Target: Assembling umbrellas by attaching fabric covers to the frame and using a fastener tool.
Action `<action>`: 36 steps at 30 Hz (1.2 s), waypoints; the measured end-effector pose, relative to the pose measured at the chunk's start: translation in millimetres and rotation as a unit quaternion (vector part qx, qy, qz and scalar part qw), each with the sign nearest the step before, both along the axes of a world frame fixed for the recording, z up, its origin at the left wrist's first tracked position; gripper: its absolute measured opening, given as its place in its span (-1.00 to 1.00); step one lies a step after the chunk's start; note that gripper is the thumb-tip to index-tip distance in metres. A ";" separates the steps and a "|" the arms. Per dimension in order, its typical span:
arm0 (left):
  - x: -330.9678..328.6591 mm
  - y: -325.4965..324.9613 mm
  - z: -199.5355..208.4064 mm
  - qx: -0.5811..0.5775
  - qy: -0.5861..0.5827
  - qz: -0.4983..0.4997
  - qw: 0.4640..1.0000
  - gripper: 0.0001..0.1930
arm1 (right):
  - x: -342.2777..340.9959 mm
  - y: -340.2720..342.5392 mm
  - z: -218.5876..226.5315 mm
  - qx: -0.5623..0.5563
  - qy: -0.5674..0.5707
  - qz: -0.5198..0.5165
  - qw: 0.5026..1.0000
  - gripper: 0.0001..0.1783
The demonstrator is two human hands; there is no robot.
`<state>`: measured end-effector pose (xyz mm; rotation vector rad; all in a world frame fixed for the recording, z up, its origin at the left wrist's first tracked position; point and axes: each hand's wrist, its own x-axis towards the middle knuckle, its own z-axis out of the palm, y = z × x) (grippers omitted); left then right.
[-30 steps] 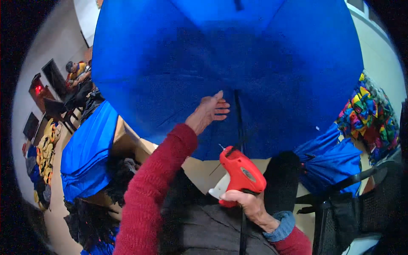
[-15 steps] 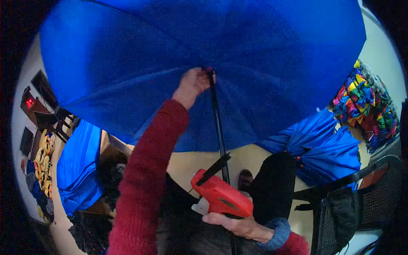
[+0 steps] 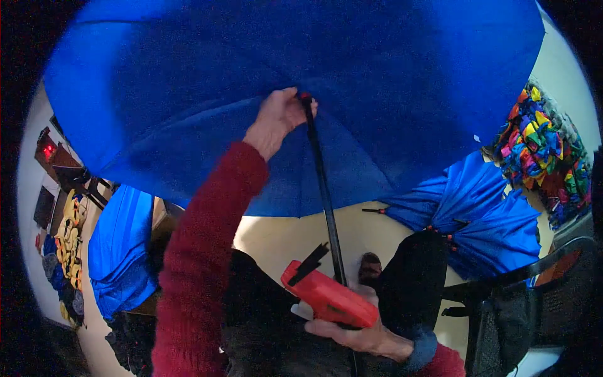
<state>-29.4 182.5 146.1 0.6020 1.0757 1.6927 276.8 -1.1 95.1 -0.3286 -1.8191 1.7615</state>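
**Big blue umbrella, hand up at the hub, glue gun waiting down low**

The open blue umbrella canopy (image 3: 295,94) eats most of the view, spread across the whole far half of the scene. Compared with a second ago it sits closer and tilted more over the person, and the black shaft (image 3: 323,188) now runs almost straight from the hub down toward the lap. So the top end of the shaft has been brought into easy reach, which is where the attention seems to be.

To the right there's a pile of folded blue umbrellas (image 3: 480,217) on the pale floor, with a heap of multicoloured fabric (image 3: 540,157) farther right. Another blue bundle (image 3: 119,251) lies on the left.

The left hand (image 3: 276,119), red sleeve and all, has slid up from flat on the canopy to the very top of the shaft, fingers curled around the spot where it meets the fabric. Looks like a pinch or a steadying grip right at the hub.

The right hand (image 3: 361,336) is near, low in the view, fingers wrapped around the handle of the red glue gun (image 3: 326,295), black nozzle pointing up and left, just beside the shaft. It has dropped a bit lower than before.
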 end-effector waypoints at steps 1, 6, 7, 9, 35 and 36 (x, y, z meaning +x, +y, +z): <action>-1.8 2.7 2.3 -0.002 0.011 0.008 1.000 -0.73 | -1.3 1.0 -0.9 0.025 0.007 0.002 1.000 -0.55; -9.5 9.7 14.9 0.027 -0.023 0.061 0.997 -0.71 | -0.8 26.6 -8.4 0.162 -0.096 0.023 0.982 -0.59; -9.7 8.6 14.6 0.026 -0.019 0.062 0.998 -0.71 | -0.4 32.4 -11.0 0.165 -0.115 0.027 0.979 -0.59; -9.0 4.6 10.5 0.024 -0.016 0.064 0.998 -0.70 | -4.3 43.9 -17.7 -0.014 -0.139 0.000 0.990 -0.62; -27.4 -148.4 -82.3 -0.032 -0.065 -0.004 0.997 -0.59 | -146.0 147.2 -149.2 0.227 -0.142 -0.217 0.939 -0.60; -33.3 -161.7 -82.1 -0.012 -0.066 -0.015 0.998 -0.59 | -150.4 151.2 -157.9 0.223 -0.149 -0.221 0.938 -0.59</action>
